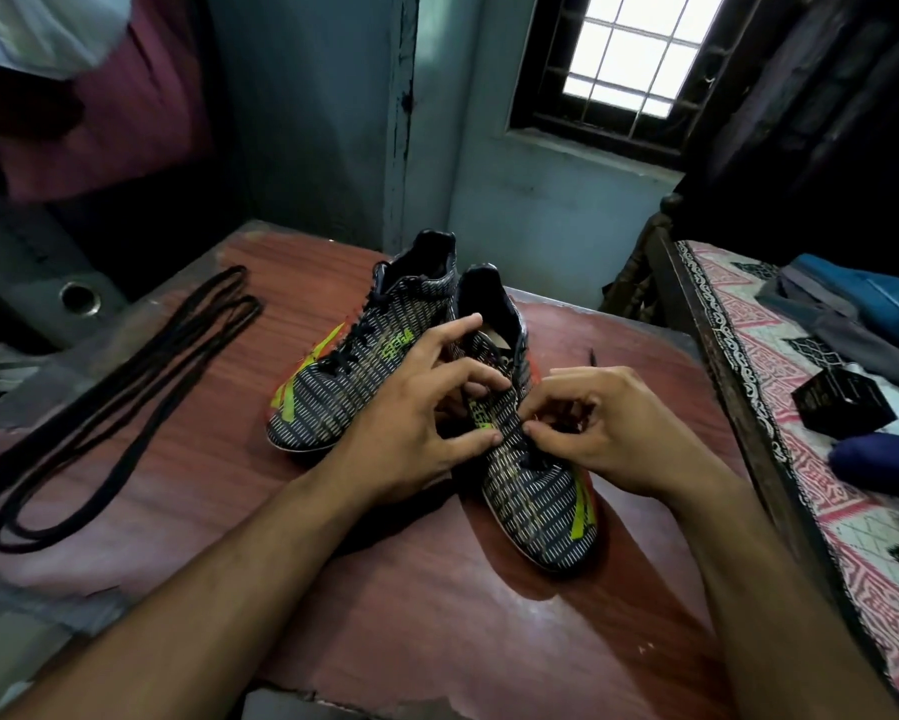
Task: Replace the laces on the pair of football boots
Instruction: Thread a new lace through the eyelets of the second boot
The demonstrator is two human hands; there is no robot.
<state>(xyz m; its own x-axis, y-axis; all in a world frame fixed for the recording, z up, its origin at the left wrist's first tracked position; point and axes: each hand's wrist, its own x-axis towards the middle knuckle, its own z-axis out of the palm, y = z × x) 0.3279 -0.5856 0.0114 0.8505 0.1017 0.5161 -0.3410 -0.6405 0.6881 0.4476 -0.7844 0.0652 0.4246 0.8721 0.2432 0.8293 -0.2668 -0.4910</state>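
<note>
**Status: old lace coming out of the near boot; new laces not yet fitted**

All positions are given relative to the near boot (535, 480), which stands on the table (437, 641) with its toe toward the person.

1. Well to the left of the near boot, a bundle of black laces (119, 402) lies in long loops on the table. No end of it reaches either boot. These are judged to be the replacement laces, not yet in use.

2. Just to the left of the near boot and slightly behind it, the far boot (353, 371) stands fully laced with a black lace. It appears untouched.

3. The left hand (416, 413) rests over the near boot's lacing area. Its thumb and fingers are curled and spread across the tongue, steadying the upper; whether they pinch the lace cannot be told.

4. The right hand (603, 433) works at the right side of the same lacing area. Its thumb and forefinger are pressed together, pinching what appears to be the dark lace at the lower eyelets.

5. Behind and to the right of the near boot, a lace end (592, 357) sticks up, loose.

Judgement: the task is at an early stage. Remaining: finish unlacing the near boot, unlace the far boot, and thread both.
</note>
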